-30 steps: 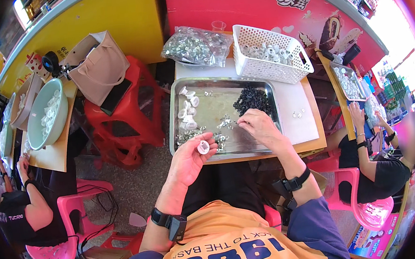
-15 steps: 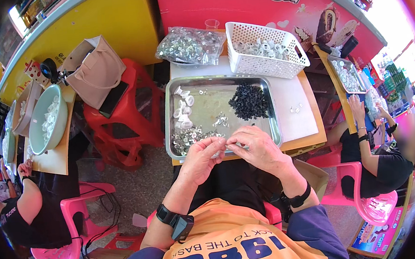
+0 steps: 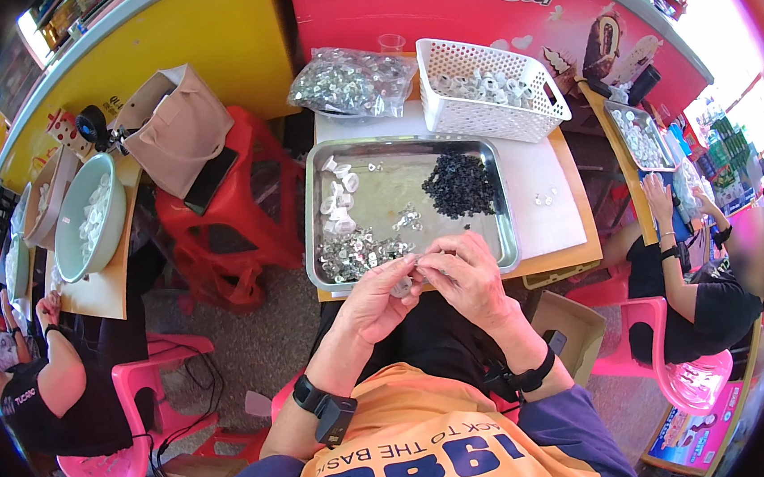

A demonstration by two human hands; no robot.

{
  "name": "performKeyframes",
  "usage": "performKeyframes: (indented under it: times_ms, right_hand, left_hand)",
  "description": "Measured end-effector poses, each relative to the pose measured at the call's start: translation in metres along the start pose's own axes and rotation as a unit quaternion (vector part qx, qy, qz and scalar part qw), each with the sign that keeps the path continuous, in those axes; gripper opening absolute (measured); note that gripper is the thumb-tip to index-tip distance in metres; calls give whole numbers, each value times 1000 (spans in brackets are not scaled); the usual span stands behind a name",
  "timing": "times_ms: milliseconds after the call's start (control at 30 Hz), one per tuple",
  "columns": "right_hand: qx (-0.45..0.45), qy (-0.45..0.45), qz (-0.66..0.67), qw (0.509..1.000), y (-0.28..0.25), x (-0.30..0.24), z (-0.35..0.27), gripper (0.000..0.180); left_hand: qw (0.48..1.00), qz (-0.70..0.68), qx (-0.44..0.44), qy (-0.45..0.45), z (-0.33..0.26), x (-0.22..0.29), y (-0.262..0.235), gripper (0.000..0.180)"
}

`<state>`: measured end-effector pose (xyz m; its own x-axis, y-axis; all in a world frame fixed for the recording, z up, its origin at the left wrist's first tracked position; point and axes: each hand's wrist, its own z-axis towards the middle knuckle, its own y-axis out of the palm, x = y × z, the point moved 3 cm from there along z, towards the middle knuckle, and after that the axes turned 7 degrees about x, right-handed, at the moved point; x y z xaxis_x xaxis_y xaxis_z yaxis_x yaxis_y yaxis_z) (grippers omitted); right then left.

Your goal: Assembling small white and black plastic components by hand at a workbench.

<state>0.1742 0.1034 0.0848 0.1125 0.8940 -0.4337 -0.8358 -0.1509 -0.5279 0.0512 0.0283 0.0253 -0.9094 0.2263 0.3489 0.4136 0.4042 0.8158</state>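
My left hand point(image 3: 376, 303) and my right hand point(image 3: 468, 278) meet fingertip to fingertip over the near edge of a metal tray point(image 3: 387, 193). A small whitish plastic piece point(image 3: 401, 287) shows between the closed fingers of my left hand. My right thumb and fingers pinch close against it; what they hold is too small to make out. Inside the tray, a heap of small black parts point(image 3: 459, 185) lies at the right. White plastic pieces point(image 3: 338, 202) line the left side, above a pile of small metallic parts point(image 3: 356, 257). A few small parts point(image 3: 409, 217) lie mid-tray.
Behind the tray stand a clear bag of small parts point(image 3: 352, 84) and a white perforated basket point(image 3: 489, 122). Leftward are a red stool point(image 3: 219, 224) with a beige handbag point(image 3: 172, 134) and a green basin point(image 3: 63, 232). Other people sit at tables on both sides.
My right hand has drawn slightly inward, its forearm now steeper and closer to my body. Both hands stay together at the fingertips. The tray's contents look unchanged.
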Motion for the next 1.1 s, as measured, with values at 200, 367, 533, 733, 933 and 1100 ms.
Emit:
performKeyframes:
  times_ms: [200,367,533,733,933,1100]
  right_hand:
    - [48,151,68,985,-3,4,0,16]
    - [16,260,142,955,-8,-1,1,15]
    - [-5,196,86,977,-6,-11,2,13]
    - [-5,105,3,994,-2,-10,4,15]
    - [-10,95,-9,995,-1,-10,5,15]
    - [-19,93,-7,995,3,-11,7,13]
  left_hand:
    - [998,-50,-6,21,-2,2,8,22]
    - [994,-80,23,65,-3,11,3,24]
    - [992,-77,0,101,-2,13,-3,22]
    - [996,-20,3,85,-13,16,3,28]
    - [994,24,5,102,-19,19,4,28]
    - [994,17,7,104,-20,16,1,25]
